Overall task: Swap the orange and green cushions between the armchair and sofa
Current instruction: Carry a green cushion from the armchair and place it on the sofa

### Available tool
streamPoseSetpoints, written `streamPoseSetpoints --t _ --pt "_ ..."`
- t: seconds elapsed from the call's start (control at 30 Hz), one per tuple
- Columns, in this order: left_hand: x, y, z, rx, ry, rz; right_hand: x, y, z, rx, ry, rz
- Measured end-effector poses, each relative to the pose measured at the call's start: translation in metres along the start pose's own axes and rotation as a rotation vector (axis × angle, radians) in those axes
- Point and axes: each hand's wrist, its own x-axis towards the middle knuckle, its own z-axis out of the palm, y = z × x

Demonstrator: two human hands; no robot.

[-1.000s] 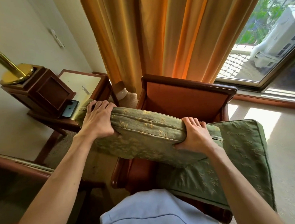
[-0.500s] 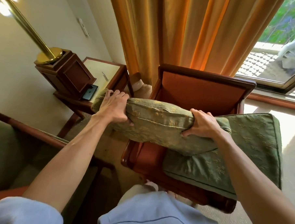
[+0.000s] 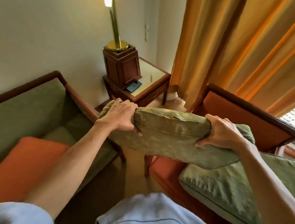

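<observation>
both hands [image 3: 120, 115] [image 3: 222, 131] clenched — arms outstretched

Second green cushion [image 3: 231, 189] and sofa [image 3: 33, 106] run off the frame edges

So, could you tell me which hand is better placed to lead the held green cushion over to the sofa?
Left, probably: the left hand grips the green cushion end nearest the sofa.

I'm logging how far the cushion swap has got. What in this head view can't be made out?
- Armchair seat: mostly hidden by the held green cushion and a second green cushion.
- Sofa: cut off by the left edge, so other cushions there are unknown.
- Orange cushion: partly behind the left forearm.
- Left hand and right hand: fingertips hidden behind the cushion.
</observation>
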Motion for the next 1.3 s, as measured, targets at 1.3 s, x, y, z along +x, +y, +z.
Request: streamPoseSetpoints --t 1.3 --pt "-0.546 -0.408 0.136 -0.275 0.140 -1.467 0.266 -0.621 0.336 -0.382 -0.539 -0.862"
